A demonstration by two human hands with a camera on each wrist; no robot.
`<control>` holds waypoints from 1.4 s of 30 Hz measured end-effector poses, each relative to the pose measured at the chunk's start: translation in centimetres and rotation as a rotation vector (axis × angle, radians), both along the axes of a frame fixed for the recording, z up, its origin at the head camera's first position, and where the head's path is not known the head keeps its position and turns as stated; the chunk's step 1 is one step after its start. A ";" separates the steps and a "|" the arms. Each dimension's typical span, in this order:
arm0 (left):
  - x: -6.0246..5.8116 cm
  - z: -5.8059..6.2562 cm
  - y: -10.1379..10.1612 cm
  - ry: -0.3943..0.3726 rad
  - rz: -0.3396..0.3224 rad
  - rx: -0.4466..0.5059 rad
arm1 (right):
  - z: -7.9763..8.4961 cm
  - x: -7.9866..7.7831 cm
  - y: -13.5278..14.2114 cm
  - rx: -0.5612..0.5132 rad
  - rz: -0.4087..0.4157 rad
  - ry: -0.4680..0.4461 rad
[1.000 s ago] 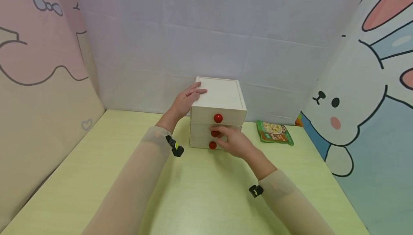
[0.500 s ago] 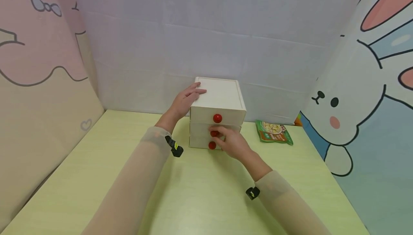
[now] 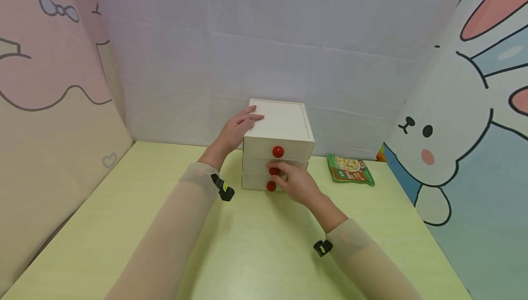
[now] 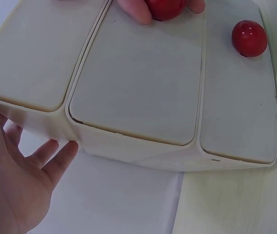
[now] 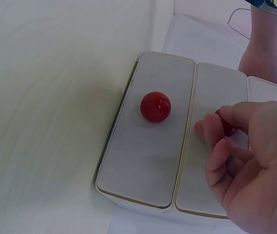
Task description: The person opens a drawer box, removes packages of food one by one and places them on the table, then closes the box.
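Note:
A white three-drawer box (image 3: 282, 121) stands at the back of the table, each drawer front bearing a round red knob. All three drawers are closed. My right hand (image 3: 300, 183) pinches the middle knob (image 3: 274, 171) between thumb and fingers; the right wrist view shows the same grip, the other fingers curled below. My left hand (image 3: 236, 130) rests on the left edge of the box top with its fingers spread. Seen from the left wrist, the left hand (image 4: 21, 180) lies along the side of the top drawer section. The bottom knob (image 5: 155, 107) is free of both hands.
A green and brown food packet (image 3: 350, 169) lies on the table right of the box. A white sheet (image 3: 264, 34) hangs behind it. Printed cartoon panels (image 3: 453, 153) flank the pale yellow-green table (image 3: 247, 254) on both sides.
The right wrist and forearm have shifted slightly left since a second ago, fingers staying at the middle knob. The left hand and the box have stayed put.

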State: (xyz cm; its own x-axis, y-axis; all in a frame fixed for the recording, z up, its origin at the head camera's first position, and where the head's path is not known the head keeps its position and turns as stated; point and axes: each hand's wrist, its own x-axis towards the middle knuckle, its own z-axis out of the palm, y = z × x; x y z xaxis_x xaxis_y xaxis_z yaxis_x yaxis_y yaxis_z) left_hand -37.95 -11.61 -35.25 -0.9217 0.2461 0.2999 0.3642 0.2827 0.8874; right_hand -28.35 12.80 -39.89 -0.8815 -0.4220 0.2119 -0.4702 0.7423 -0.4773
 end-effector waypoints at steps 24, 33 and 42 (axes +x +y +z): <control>-0.3 0.3 -0.1 0.019 -0.006 -0.046 | 0.7 0.7 0.0 -0.025 -0.001 -0.006; 0.0 -0.1 -0.2 0.006 -0.013 -0.036 | 0.7 1.6 0.2 -0.005 0.022 -0.041; 0.1 0.1 0.0 0.002 0.000 -0.023 | 0.5 2.9 0.4 0.016 0.060 0.004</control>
